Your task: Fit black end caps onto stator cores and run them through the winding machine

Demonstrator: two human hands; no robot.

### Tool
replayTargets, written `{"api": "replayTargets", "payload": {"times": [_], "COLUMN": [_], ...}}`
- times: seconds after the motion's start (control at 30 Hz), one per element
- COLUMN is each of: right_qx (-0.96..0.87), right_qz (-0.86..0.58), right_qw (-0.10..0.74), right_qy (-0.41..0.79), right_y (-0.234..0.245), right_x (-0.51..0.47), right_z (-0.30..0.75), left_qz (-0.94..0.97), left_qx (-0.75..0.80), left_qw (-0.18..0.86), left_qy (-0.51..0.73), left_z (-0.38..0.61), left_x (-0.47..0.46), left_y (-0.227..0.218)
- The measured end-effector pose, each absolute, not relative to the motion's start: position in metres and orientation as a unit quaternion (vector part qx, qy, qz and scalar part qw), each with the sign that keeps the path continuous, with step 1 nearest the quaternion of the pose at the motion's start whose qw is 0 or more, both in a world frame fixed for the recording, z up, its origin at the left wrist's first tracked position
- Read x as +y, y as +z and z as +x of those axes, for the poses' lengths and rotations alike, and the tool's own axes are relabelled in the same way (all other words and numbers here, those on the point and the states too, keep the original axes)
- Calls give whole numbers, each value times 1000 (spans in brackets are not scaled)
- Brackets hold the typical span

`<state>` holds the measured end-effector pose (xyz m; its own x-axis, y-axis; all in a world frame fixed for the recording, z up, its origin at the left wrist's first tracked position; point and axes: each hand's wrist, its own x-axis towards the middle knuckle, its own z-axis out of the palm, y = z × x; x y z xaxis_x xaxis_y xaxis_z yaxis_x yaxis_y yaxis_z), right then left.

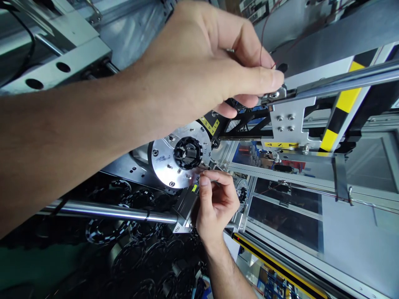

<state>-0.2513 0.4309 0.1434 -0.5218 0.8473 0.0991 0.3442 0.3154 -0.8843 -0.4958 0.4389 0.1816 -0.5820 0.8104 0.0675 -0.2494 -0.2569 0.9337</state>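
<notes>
My left hand [218, 62] reaches in from the left, high in the view. Its thumb and index finger are pinched on a thin red wire [262, 35], which loops up out of the fingertips. Just beyond the fingertips is the end of a metal rod with a small bracket [276, 95]. Lower down, my right hand [216, 199] is closed in a pinch beside the rim of a round metal plate [163, 160]; what its fingertips hold is too small to make out. A black slotted ring [188, 153] sits at the plate's centre.
A grey block [187, 205] on a steel bar [118, 211] lies left of my right hand. Several black slotted rings [107, 230] fill the dark lower left. A white plate [289, 118], a striped yellow-black strip [343, 104] and framed panels [286, 224] stand at right.
</notes>
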Motion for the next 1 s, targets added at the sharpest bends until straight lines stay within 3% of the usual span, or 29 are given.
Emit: {"api": "replayTargets", "payload": {"times": [0.13, 0.37, 0.57, 0.83, 0.9, 1.0], "right_qx": [-743, -716, -754, -765, -771, -764], "right_qz": [-396, -387, -409, -390, -374, -344], "right_qw": [284, 388, 326, 289, 278, 275], "right_qy": [459, 433, 397, 423, 434, 473], "right_y": [151, 195, 207, 215, 218, 218], "right_x": [443, 504, 526, 539, 543, 549], "right_z": [-259, -310, -325, -323, -322, -321], "left_qz": [275, 177, 127, 142, 173, 283], "left_qx": [451, 343, 320, 319, 363, 460], "left_qw": [406, 552, 636, 632, 587, 439], "left_qy": [746, 739, 691, 692, 703, 718], "left_z": [-495, -491, -492, -491, -494, -502], "left_x": [442, 448, 451, 449, 450, 449], "left_y": [169, 162, 171, 169, 169, 181]}}
